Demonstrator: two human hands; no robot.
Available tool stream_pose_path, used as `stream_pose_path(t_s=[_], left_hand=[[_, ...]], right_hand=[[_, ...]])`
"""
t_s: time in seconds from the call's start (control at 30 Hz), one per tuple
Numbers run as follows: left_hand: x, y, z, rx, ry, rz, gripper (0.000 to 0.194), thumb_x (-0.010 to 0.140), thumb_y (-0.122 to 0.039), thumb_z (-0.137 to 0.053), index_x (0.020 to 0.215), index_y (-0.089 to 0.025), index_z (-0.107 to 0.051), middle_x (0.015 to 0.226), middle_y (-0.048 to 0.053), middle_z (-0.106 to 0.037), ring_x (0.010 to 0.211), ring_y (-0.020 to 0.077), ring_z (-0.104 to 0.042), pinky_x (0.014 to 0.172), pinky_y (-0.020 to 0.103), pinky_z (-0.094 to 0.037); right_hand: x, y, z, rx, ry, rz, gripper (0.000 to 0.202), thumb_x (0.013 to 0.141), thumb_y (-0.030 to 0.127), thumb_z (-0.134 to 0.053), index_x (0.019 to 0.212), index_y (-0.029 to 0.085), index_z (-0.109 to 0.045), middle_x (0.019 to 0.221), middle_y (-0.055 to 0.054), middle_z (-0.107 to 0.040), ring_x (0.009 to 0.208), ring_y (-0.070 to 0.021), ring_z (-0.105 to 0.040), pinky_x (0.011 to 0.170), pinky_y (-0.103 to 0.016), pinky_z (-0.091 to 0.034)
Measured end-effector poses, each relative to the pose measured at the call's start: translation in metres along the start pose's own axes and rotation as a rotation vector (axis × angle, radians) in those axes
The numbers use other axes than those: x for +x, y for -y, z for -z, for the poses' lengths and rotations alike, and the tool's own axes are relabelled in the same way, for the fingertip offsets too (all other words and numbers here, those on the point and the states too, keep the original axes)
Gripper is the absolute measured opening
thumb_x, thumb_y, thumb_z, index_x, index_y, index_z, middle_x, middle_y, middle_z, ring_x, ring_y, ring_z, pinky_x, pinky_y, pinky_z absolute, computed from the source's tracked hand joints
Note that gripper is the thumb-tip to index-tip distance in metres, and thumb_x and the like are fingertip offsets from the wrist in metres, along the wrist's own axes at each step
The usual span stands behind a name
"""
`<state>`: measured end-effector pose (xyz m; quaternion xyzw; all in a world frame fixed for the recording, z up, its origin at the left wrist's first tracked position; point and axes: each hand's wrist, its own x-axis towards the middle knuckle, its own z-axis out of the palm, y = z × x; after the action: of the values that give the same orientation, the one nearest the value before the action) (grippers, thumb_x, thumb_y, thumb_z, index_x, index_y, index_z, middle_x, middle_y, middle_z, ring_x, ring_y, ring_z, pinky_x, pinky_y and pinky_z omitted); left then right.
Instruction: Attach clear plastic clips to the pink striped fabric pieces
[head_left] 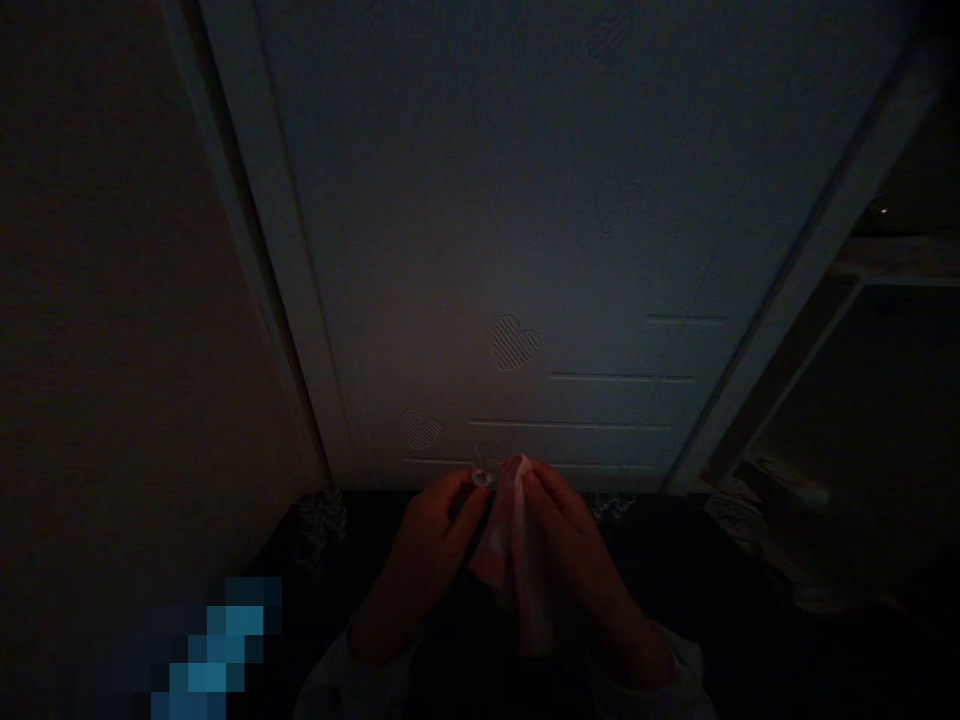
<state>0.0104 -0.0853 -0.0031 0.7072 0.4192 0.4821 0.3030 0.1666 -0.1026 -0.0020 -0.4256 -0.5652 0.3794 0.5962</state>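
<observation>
Very dim light; edges and textures hard to read. Dark, near-black desk (675,560) runs along the bottom of the view, its far edge against a tall pale grey panel (450,220) in a raised frame. Panel bears shallow relief: two striped hearts (515,343) low down, fainter outlines above, and thin horizontal lines (622,378) staggered at lower right. Brownish plain wall (112,300) on the left. To the right, a shadowed recess with a light-edged surface (900,360) and pale, indistinct items (784,490) below it.

Left hand (431,530): thumb and fingers pinched on a small, clear, rounded object (482,478), held just beyond the desk's near part. Right hand (571,525): closed on a pinkish, soft folded cloth (517,560) that hangs down between the hands. Clusters of small clear pieces (322,522) at the desk's far left corner and beyond the right hand.
</observation>
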Motion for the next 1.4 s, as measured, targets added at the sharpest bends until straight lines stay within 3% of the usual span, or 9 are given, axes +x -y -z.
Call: stream_pose_path(t_s=[0.13, 0.23, 0.33, 0.47, 0.63, 0.83, 1.07, 1.27, 1.4], left_hand=[[0.007, 0.047, -0.02, -0.044, -0.1, 0.124, 0.016, 0.094, -0.028, -0.054, 0.095, -0.016, -0.064, 0.095, 0.007, -0.072, 0.091, 0.0215, -0.067, 0.086, 0.039, -0.051], [0.002, 0.092, -0.038, -0.039, -0.128, 0.23, 0.017, 0.093, -0.03, -0.06, 0.097, -0.014, -0.065, 0.099, 0.005, -0.069, 0.093, 0.0208, -0.066, 0.086, 0.042, -0.053], [-0.011, 0.13, -0.05, -0.016, -0.12, 0.311, 0.018, 0.093, -0.03, -0.062, 0.101, -0.014, -0.065, 0.103, 0.006, -0.068, 0.092, 0.0206, -0.066, 0.084, 0.042, -0.054], [-0.022, 0.158, -0.051, 0.001, -0.085, 0.331, 0.019, 0.092, -0.03, -0.064, 0.102, -0.014, -0.065, 0.107, 0.006, -0.067, 0.096, 0.0217, -0.065, 0.085, 0.043, -0.054], [-0.026, 0.169, -0.052, 0.06, -0.055, 0.334, 0.019, 0.092, -0.03, -0.063, 0.103, -0.014, -0.065, 0.105, 0.006, -0.068, 0.093, 0.0209, -0.066, 0.083, 0.042, -0.055], [-0.029, 0.17, -0.061, 0.18, -0.094, 0.349, 0.02, 0.092, -0.03, -0.063, 0.104, -0.015, -0.064, 0.108, 0.007, -0.066, 0.098, 0.0223, -0.064, 0.086, 0.044, -0.053], [-0.031, 0.168, -0.061, 0.224, -0.019, 0.355, 0.018, 0.092, -0.029, -0.062, 0.102, -0.014, -0.064, 0.1, 0.005, -0.068, 0.088, 0.0192, -0.066, 0.079, 0.039, -0.056], [-0.03, 0.166, -0.061, 0.255, 0.028, 0.356, 0.016, 0.092, -0.029, -0.063, 0.099, -0.014, -0.065, 0.098, 0.004, -0.068, 0.087, 0.0188, -0.066, 0.079, 0.039, -0.056], [-0.028, 0.164, -0.059, 0.293, 0.05, 0.349, 0.016, 0.092, -0.03, -0.063, 0.097, -0.014, -0.065, 0.095, 0.004, -0.068, 0.084, 0.0181, -0.066, 0.078, 0.038, -0.056]], right_hand=[[-0.013, 0.0, 0.011, -0.142, -0.021, 0.06, 0.032, 0.092, 0.05, -0.051, 0.09, 0.021, -0.064, 0.079, -0.002, -0.069, 0.075, -0.0188, -0.063, 0.07, -0.029, -0.05], [-0.029, -0.007, 0.021, -0.352, 0.1, 0.116, 0.034, 0.098, 0.046, -0.039, 0.079, 0.023, -0.056, 0.06, 0.002, -0.059, 0.056, -0.0164, -0.057, 0.06, -0.029, -0.046], [-0.047, -0.038, 0.028, -0.639, 0.272, 0.163, 0.033, 0.098, 0.043, -0.038, 0.086, 0.022, -0.061, 0.07, -0.003, -0.067, 0.067, -0.0211, -0.064, 0.069, -0.035, -0.047], [-0.072, -0.096, 0.034, -0.818, 0.399, 0.15, 0.038, 0.097, 0.043, -0.039, 0.102, 0.018, -0.067, 0.093, -0.013, -0.074, 0.087, -0.0303, -0.068, 0.08, -0.044, -0.049], [-0.081, -0.13, 0.037, -0.79, 0.416, 0.095, 0.043, 0.098, 0.043, -0.036, 0.099, 0.014, -0.068, 0.096, -0.017, -0.075, 0.086, -0.0293, -0.071, 0.077, -0.042, -0.055], [-0.081, -0.129, 0.039, -0.757, 0.423, 0.046, 0.048, 0.099, 0.046, -0.034, 0.104, 0.014, -0.069, 0.103, -0.017, -0.075, 0.094, -0.0298, -0.07, 0.083, -0.043, -0.055], [-0.087, -0.126, 0.045, -0.707, 0.464, 0.018, 0.041, 0.098, 0.045, -0.037, 0.107, 0.018, -0.067, 0.103, -0.014, -0.074, 0.094, -0.0294, -0.07, 0.084, -0.046, -0.055], [-0.086, -0.132, 0.057, -0.749, 0.418, 0.126, 0.034, 0.096, 0.037, -0.042, 0.109, 0.018, -0.066, 0.108, -0.015, -0.074, 0.1, -0.0296, -0.069, 0.086, -0.046, -0.054], [-0.073, -0.132, 0.071, -0.82, 0.38, 0.047, 0.034, 0.095, 0.034, -0.038, 0.104, 0.018, -0.067, 0.101, -0.012, -0.075, 0.095, -0.027, -0.069, 0.085, -0.043, -0.053]])
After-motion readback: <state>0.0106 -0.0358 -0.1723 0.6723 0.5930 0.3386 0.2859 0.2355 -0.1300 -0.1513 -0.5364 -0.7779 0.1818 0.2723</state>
